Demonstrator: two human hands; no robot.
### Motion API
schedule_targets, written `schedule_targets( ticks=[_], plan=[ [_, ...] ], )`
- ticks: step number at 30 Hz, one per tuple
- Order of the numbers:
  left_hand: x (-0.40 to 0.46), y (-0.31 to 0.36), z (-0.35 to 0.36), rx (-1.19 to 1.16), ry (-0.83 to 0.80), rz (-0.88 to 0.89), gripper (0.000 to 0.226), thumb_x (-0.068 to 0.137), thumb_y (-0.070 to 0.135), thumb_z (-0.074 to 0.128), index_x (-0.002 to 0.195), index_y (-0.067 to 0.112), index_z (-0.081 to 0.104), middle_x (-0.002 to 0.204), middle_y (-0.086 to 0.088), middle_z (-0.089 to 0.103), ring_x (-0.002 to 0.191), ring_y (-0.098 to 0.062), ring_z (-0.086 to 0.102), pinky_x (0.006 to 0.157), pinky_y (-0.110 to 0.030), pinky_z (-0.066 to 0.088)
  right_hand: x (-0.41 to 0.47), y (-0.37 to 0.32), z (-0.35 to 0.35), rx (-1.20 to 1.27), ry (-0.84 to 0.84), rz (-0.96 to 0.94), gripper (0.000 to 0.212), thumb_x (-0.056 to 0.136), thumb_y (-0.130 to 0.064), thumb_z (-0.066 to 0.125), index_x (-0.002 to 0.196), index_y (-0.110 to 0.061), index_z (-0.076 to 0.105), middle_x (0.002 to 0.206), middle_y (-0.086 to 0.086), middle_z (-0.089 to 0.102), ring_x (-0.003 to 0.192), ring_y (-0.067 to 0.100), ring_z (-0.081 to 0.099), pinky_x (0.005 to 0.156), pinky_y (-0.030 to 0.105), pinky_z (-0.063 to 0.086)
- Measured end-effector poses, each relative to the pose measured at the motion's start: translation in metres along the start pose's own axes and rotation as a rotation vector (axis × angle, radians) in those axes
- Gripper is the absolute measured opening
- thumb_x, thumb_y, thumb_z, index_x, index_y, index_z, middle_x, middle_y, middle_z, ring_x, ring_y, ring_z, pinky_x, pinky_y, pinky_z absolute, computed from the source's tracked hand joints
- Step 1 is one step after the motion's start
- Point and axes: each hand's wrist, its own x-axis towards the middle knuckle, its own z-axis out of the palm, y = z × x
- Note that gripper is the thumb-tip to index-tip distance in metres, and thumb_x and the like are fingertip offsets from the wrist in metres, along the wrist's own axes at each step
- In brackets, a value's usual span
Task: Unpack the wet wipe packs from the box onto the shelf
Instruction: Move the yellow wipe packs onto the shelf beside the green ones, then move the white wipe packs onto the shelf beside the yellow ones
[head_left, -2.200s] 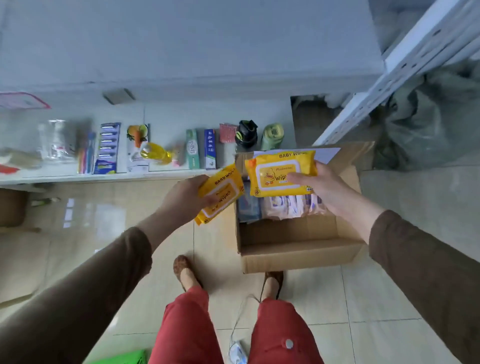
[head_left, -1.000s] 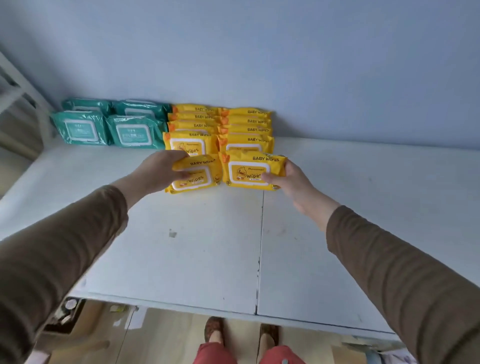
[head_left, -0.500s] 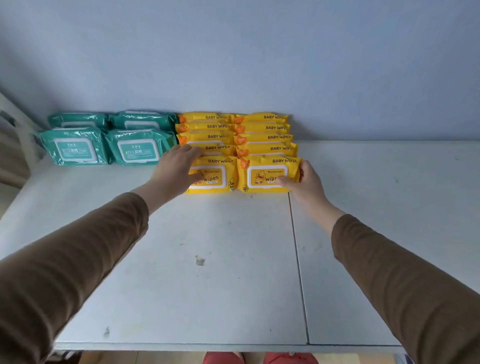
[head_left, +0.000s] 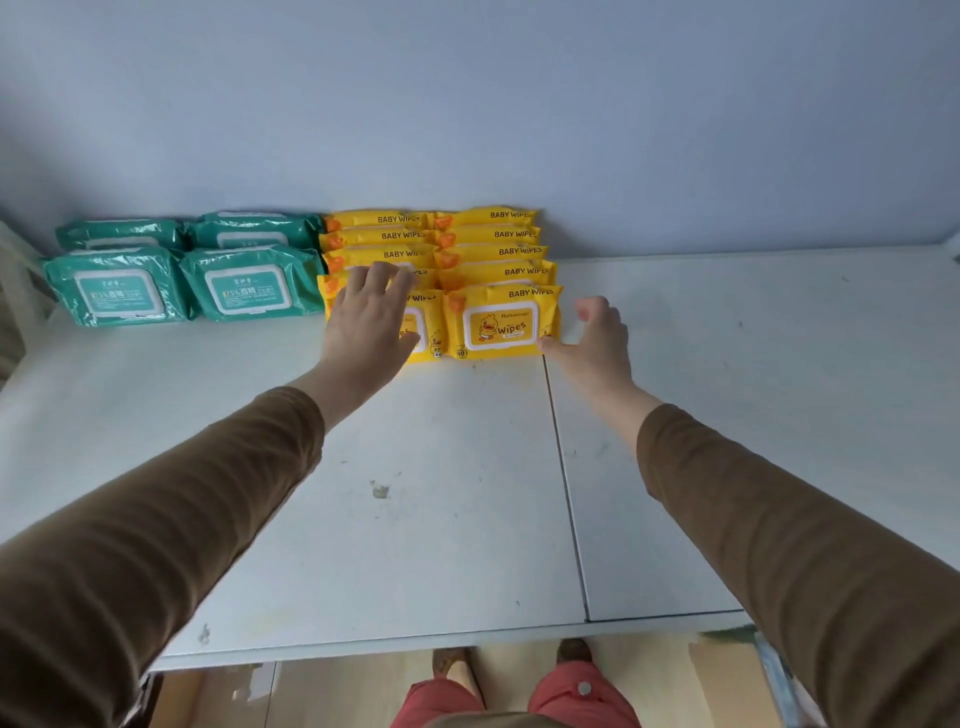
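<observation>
On the white shelf, yellow wipe packs stand in two overlapping rows against the wall, beside four green packs. The left hand lies flat, fingers straight, over the front left pack. The right hand is spread, its thumb touching the corner of the front right pack, fingers clear of it.

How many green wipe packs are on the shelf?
4. Two front green packs lie side by side, front left pack and front right pack; two more behind them, back left pack and back right pack. Others could be hidden behind.
</observation>
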Motion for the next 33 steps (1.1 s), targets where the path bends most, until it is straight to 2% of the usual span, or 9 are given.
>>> schedule_targets(
  ticks=[4, 7, 14, 20, 23, 27, 31, 33],
  plan=[
    [-0.009, 0.058, 0.003, -0.094, 0.000, 0.078, 0.054, 0.081, 0.030, 0.074, 0.130, 0.016, 0.054, 0.128, -0.006, 0.053, 0.119, -0.030, 0.043, 0.097, -0.044, 0.044, -0.031, 0.014, -0.035, -0.081, -0.062, -0.122, 0.053, 0.085, -0.029, 0.071, 0.131, -0.014, 0.048, 0.131, 0.006, 0.047, 0.125, 0.024, 0.040, 0.095, 0.031, 0.036],
    [-0.020, 0.108, 0.008, -0.154, -0.016, 0.091, 0.051, 0.083, 0.031, 0.072, 0.128, 0.016, 0.056, 0.128, -0.005, 0.054, 0.118, -0.030, 0.044, 0.095, -0.043, 0.044, -0.052, 0.037, -0.069, -0.131, -0.098, -0.171, 0.047, 0.087, -0.027, 0.068, 0.129, -0.015, 0.051, 0.130, 0.005, 0.048, 0.124, 0.024, 0.040, 0.093, 0.029, 0.036],
    [-0.069, 0.245, 0.020, -0.270, -0.088, 0.084, 0.046, 0.085, 0.030, 0.070, 0.127, 0.017, 0.056, 0.126, -0.003, 0.054, 0.118, -0.029, 0.046, 0.097, -0.042, 0.043, -0.115, 0.125, -0.175, -0.170, -0.108, -0.237, 0.041, 0.090, -0.024, 0.064, 0.127, -0.015, 0.053, 0.128, 0.003, 0.052, 0.119, 0.023, 0.043, 0.096, 0.033, 0.039],
    [-0.132, 0.375, 0.027, -0.340, -0.088, 0.166, 0.043, 0.086, 0.027, 0.069, 0.126, 0.017, 0.056, 0.127, -0.004, 0.054, 0.116, -0.029, 0.048, 0.096, -0.042, 0.045, -0.189, 0.210, -0.265, -0.141, -0.013, -0.330, 0.029, 0.090, -0.022, 0.063, 0.118, -0.017, 0.058, 0.115, -0.003, 0.057, 0.103, 0.014, 0.047, 0.088, 0.027, 0.039],
    [-0.164, 0.432, 0.031, -0.387, -0.086, 0.240, 0.041, 0.086, 0.024, 0.068, 0.125, 0.016, 0.057, 0.127, -0.003, 0.055, 0.117, -0.027, 0.048, 0.097, -0.037, 0.044, -0.221, 0.252, -0.299, -0.124, 0.028, -0.306, 0.023, 0.092, -0.021, 0.061, 0.115, -0.020, 0.059, 0.108, -0.006, 0.057, 0.098, 0.009, 0.045, 0.082, 0.023, 0.038],
    [-0.199, 0.487, 0.050, -0.445, -0.131, 0.313, 0.039, 0.086, 0.022, 0.068, 0.124, 0.017, 0.060, 0.126, -0.001, 0.057, 0.117, -0.023, 0.047, 0.097, -0.033, 0.042, -0.255, 0.314, -0.322, -0.106, 0.049, -0.190, 0.016, 0.093, -0.021, 0.060, 0.109, -0.022, 0.060, 0.104, -0.007, 0.057, 0.097, 0.013, 0.049, 0.081, 0.027, 0.041],
    [-0.235, 0.531, 0.084, -0.492, -0.215, 0.335, 0.039, 0.085, 0.021, 0.065, 0.123, 0.017, 0.059, 0.124, 0.000, 0.057, 0.115, -0.024, 0.048, 0.095, -0.035, 0.044, -0.291, 0.377, -0.327, -0.103, -0.001, -0.058, 0.016, 0.095, -0.021, 0.060, 0.111, -0.021, 0.060, 0.107, -0.008, 0.057, 0.099, 0.007, 0.049, 0.082, 0.023, 0.041],
    [-0.251, 0.545, 0.097, -0.493, -0.272, 0.331, 0.040, 0.085, 0.022, 0.067, 0.123, 0.016, 0.058, 0.123, -0.001, 0.057, 0.115, -0.026, 0.048, 0.094, -0.036, 0.044, -0.305, 0.401, -0.326, -0.133, -0.024, -0.002, 0.019, 0.095, -0.020, 0.060, 0.114, -0.021, 0.059, 0.109, -0.006, 0.057, 0.099, 0.011, 0.050, 0.083, 0.027, 0.042]
  ],
)
